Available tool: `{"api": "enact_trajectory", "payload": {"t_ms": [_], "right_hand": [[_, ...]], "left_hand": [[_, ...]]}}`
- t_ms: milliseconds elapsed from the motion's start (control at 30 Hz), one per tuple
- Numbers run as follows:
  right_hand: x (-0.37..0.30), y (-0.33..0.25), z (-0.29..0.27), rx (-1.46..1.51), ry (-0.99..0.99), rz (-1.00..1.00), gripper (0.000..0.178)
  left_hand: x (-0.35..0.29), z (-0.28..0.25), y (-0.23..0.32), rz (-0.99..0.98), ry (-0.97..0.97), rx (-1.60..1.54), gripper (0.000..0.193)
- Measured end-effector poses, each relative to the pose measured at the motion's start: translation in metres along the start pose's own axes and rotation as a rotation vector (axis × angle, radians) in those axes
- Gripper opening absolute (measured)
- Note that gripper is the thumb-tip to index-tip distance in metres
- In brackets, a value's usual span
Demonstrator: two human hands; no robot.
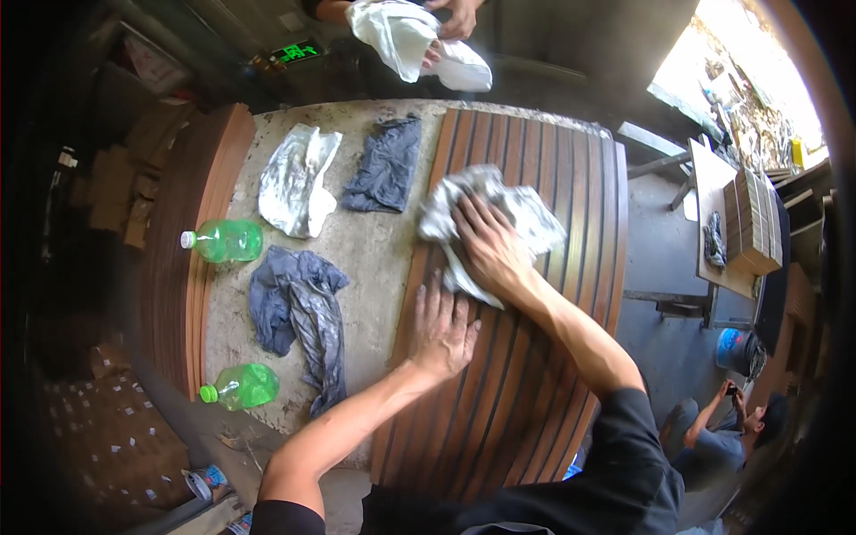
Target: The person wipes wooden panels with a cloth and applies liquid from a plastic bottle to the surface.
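A brown wooden slatted panel with dark grooves lies on the worn table. On its upper part, my right hand presses down on a crumpled white rag, which bunches out around the fingers. Lower and to the left, my left hand rests flat on the slats near the panel's left edge, fingers spread and holding nothing. Left of the panel lie a dark grey rag, a stained white rag and a longer grey-blue rag.
Two bottles of green liquid, one farther and one nearer, lie by a stack of brown boards. Across the table, another person's hands hold a white cloth. At right are a side table, a bucket and a seated person.
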State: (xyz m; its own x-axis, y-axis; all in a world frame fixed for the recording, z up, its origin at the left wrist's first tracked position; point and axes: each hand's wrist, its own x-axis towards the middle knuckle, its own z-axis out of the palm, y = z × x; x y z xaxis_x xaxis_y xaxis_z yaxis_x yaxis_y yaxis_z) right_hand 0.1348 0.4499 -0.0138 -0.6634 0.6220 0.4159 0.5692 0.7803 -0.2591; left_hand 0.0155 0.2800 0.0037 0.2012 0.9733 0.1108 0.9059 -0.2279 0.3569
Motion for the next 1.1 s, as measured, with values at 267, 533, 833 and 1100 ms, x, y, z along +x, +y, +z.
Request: {"api": "enact_trajectory", "payload": {"t_ms": [267, 533, 833, 1100], "right_hand": [[0.13, 0.122, 0.015, -0.266, 0.206, 0.393, 0.049], [-0.065, 0.006, -0.038, 0.05, -0.06, -0.041, 0.051], [-0.03, 0.244, -0.07, -0.586, 0.16, 0.551, 0.052], [-0.217, -0.022, -0.123, -0.084, -0.185, 0.443, 0.061]], "left_hand": [[0.019, 0.003, 0.027, 0.038, -0.014, -0.06, 0.074], [0.003, -0.002, 0.002, -0.031, -0.041, 0.054, 0.068], [0.025, 0.019, 0.021, 0.064, 0.002, 0.047, 0.065], [0.013, 0.001, 0.007, 0.035, -0.015, 0.097, 0.067]]}}
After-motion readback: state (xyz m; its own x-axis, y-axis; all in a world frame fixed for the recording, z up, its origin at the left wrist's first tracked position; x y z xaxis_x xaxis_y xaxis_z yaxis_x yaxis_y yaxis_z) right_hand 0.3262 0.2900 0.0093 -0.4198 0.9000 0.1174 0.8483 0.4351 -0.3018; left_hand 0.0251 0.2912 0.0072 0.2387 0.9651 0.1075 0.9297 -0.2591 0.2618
